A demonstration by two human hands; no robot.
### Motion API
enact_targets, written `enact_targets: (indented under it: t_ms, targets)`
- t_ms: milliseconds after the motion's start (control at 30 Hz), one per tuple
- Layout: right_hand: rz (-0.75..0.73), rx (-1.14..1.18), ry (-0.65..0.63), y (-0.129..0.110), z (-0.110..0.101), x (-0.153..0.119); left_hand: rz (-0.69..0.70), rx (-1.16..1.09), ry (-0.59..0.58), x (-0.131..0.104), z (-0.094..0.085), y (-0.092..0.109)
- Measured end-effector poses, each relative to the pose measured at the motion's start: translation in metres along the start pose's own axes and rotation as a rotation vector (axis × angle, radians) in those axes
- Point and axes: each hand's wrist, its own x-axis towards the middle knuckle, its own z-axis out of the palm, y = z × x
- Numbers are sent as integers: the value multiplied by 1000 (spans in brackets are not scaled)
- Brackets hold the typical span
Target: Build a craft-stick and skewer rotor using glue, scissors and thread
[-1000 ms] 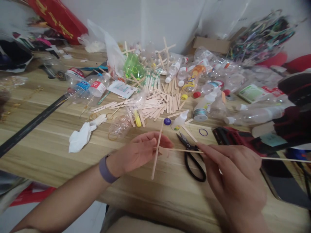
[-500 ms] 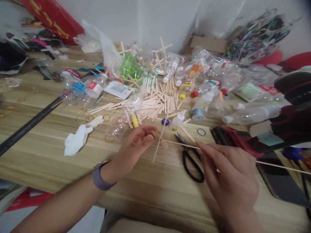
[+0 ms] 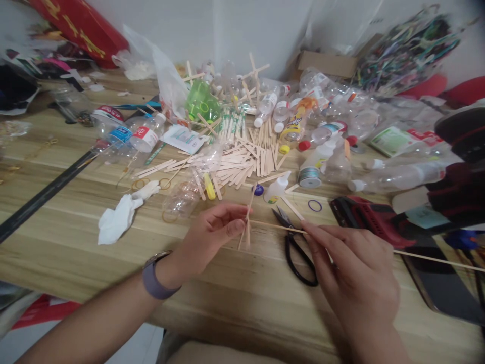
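My right hand (image 3: 354,273) pinches a long thin wooden stick (image 3: 275,225), which runs out past the hand to the right. At the stick's left end sits a cross of flat craft sticks (image 3: 249,215); its lower blade is blurred. My left hand (image 3: 215,230), with a watch on its wrist, is at the cross. Its fingers are curved, with a gap between thumb and fingertips, and they seem to touch the blades. Below the thin stick lie black-handled scissors (image 3: 297,250) on the table. A small white glue bottle (image 3: 276,188) stands just beyond.
Loose craft sticks (image 3: 237,167) are heaped mid-table. Clear plastic bottles (image 3: 397,176) and a green bottle (image 3: 202,101) lie behind and to the right. A red-and-black power tool (image 3: 367,217) and a phone (image 3: 439,283) are at right. Crumpled tissue (image 3: 119,217) lies at left.
My left hand has moved slightly right, up to the cross. The cross has shifted a little left, and its blades have turned. My right hand keeps its pinch on the thin stick.
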Motion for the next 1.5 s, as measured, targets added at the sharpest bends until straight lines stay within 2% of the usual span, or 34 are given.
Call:
enact_targets:
  t_ms: [433,733,900,1133,1333,1433,1500]
  targets:
    - [-45,-5,-48,0,1,1,-148,-44,-17,2,1,6]
    - [-7,51,-58,4,3,-2,-156,-168,-19,4,2,7]
    - [-25,69,-78,3,4,-2,-161,-88,-63,3,2,6]
    - [10,102,-74,3,4,-1,-157,-113,-7,5,1,5]
    - [81,133,-59,5,4,-2,-149,-117,-90,4,-2,3]
    - [83,152,-79,6,4,-3,-140,-65,-64,3,-1,3]
    - [78,170,-95,6,5,-3,-136,-120,-27,3,0,4]
